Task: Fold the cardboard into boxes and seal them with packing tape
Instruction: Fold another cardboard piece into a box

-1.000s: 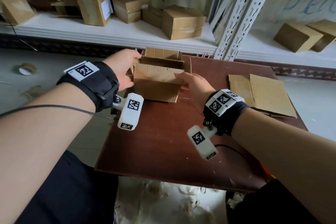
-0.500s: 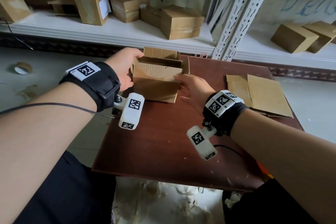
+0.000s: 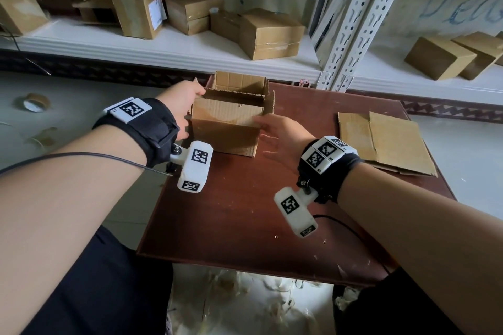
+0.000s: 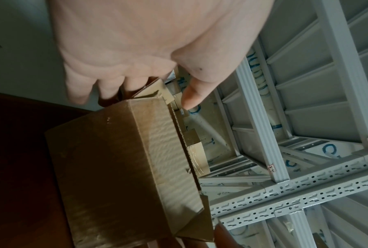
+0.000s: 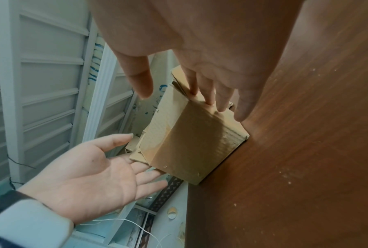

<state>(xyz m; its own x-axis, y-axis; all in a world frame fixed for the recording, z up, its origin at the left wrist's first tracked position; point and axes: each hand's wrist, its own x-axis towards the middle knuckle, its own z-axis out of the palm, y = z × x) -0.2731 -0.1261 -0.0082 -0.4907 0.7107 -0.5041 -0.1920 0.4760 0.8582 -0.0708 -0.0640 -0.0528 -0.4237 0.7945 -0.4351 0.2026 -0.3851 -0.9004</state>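
You had one box at the table's far edge, mouth up (flaps unfolded), long axis left to right. Your left hand lay spread on its left end, your right hand spread on its right corner. One flat sheet lay rightward; the fingertips were hidden.

The open box at the table's far edge is matt corrugated cardboard, rippled and dented. The table is reddish-brown wood, smooth, faintly glossy, speckled white.
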